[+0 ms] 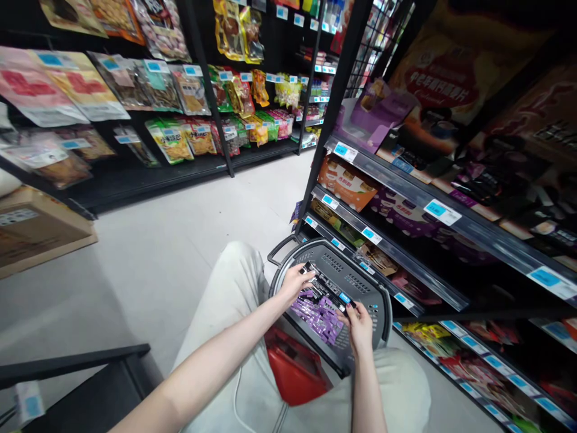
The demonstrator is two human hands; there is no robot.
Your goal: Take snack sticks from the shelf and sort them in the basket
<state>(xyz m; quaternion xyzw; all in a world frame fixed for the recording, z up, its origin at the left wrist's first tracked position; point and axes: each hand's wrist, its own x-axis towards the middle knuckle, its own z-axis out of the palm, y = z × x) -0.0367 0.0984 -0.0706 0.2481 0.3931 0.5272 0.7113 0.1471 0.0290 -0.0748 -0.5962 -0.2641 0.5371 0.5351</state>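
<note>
A grey shopping basket with a perforated floor and a dark rim sits in front of my knees. Inside it lies a heap of small shiny purple packets. Over them stretches a long black packet strip with white lettering and a blue patch near its right end. My left hand pinches the strip's upper left end, while my right hand grips its lower right end. Whether it is one strip or a few sticks side by side, I cannot tell.
Shelving with boxed and bagged snacks stands close on my right. Bags of snacks hang on the dark rack across the pale floor. A cardboard box sits at left. A red object shows below the basket.
</note>
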